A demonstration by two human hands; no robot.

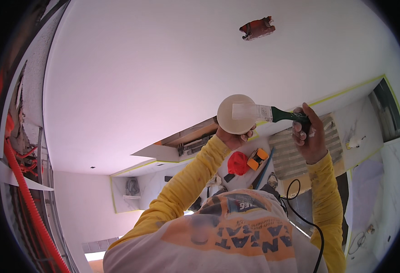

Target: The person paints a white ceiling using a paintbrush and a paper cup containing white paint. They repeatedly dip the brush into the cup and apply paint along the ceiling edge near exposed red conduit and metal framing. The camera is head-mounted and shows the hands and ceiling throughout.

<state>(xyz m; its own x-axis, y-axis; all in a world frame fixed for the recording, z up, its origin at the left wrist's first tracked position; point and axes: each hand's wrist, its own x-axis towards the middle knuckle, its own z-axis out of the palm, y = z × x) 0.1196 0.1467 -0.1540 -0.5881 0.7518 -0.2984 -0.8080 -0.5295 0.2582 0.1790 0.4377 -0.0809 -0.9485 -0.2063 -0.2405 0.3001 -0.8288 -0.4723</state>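
Observation:
My left hand (234, 138) is wrapped under and around a round cream-white tub (227, 123), holding it up in front of me. A flat paintbrush (279, 114) with a dark green handle is gripped in my right hand (311, 139). Its pale, wet-looking bristles lie across the tub's mouth. Whether the bristles touch what is inside, I cannot tell. White smears mark the fingers of my right hand. Both forearms wear yellow sleeves.
A large white painted surface (154, 77) spreads overhead, with a ragged cutout showing a red box (257, 28). Yellow-green tape (354, 87) borders recesses. Red corrugated conduit (31, 204) runs at the left. Below are a red object (238, 163), a yellow-black object (257, 159) and a black cable (307, 221).

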